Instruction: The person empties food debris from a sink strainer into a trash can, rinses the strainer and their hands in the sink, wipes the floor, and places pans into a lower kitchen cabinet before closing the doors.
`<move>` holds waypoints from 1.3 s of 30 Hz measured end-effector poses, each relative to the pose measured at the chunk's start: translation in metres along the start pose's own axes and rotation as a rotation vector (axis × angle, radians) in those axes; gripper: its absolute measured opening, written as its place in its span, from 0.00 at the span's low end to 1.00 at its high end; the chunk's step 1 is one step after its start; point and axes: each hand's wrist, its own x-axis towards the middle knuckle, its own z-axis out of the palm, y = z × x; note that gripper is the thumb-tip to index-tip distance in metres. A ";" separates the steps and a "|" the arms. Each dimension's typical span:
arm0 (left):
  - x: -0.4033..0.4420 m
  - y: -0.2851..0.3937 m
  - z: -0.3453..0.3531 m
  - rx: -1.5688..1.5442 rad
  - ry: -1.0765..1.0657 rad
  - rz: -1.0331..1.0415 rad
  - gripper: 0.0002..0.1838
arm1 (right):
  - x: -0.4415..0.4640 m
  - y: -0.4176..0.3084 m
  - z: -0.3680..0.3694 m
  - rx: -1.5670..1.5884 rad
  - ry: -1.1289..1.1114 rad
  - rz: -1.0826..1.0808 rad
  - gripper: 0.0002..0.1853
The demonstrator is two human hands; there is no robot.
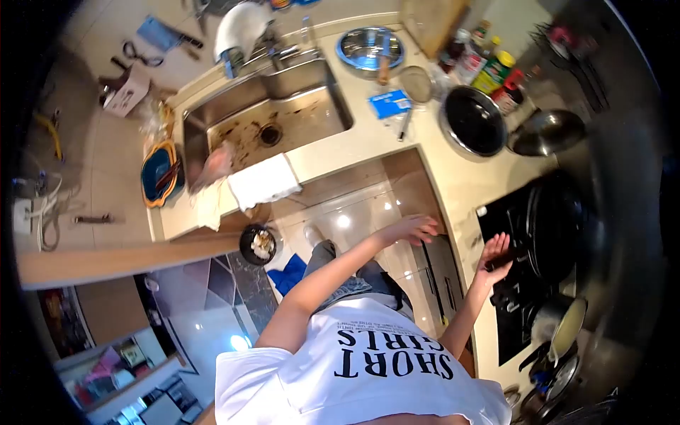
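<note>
My left hand (412,230) is held out over the floor gap beside the counter edge, fingers spread, touching nothing. My right hand (497,256) is at the front of the black stove (511,322). Its fingers are stretched out, and the dark handle of the black wok (556,234) crosses in front of the palm. I see no fingers wrapped round that handle; whether they touch is unclear. A small pot (559,319) with pale contents or a pale inside stands on the stove, nearer my body.
A stained sink (312,106) is ahead, with a white cloth (263,182) over its front edge. Along the counter are a steel bowl (370,49), a black-looking round pan (473,122), bottles (494,71) and a blue packet (389,104). A bin (258,244) stands on the floor.
</note>
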 end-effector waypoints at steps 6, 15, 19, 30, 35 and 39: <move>-0.128 -0.069 -0.121 -0.310 0.612 -0.016 0.20 | 0.002 0.065 -0.005 0.038 0.277 -0.086 0.24; -0.269 -0.054 -0.224 -0.378 0.919 0.114 0.15 | 0.099 0.304 0.108 -0.687 0.225 0.461 0.18; -0.292 -0.037 -0.279 -0.273 1.075 0.276 0.13 | 0.128 0.410 0.142 -1.085 -0.145 0.770 0.17; -0.366 -0.013 -0.410 0.767 1.566 -0.784 0.32 | 0.117 0.625 0.090 -1.282 -0.684 1.289 0.14; -0.367 -0.007 -0.420 0.880 1.506 -0.987 0.30 | 0.079 0.724 0.072 -1.585 -1.374 1.101 0.11; -0.361 -0.034 -0.437 0.579 1.585 -1.064 0.31 | 0.054 0.783 0.090 -1.572 -1.523 1.013 0.15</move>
